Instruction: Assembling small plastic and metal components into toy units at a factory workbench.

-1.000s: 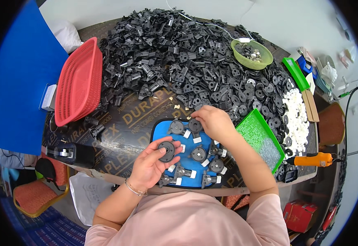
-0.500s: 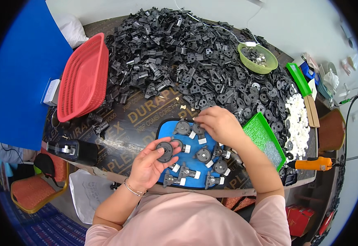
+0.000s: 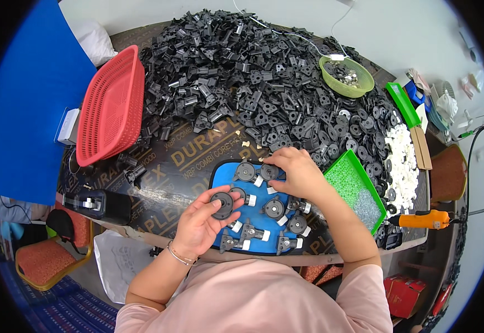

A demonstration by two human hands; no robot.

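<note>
My left hand holds a round black plastic disc between thumb and fingers, over the left side of a blue mat. On the mat's far part, the thumb and fingers of my right hand close round the edge of another black disc piece. To its left lies a similar disc piece with a white tab. Several more black pieces with white tabs, such as a disc piece and a bracket piece, lie about the mat.
A large heap of black plastic parts fills the table's far side. Right of the mat are a green tray of small pieces, white parts and an orange power screwdriver. A red basket and a black device stand left.
My right hand has shifted slightly toward me, and its fingers have spread from a pinch to either side of the disc piece. My left hand keeps its disc in nearly the same place.
</note>
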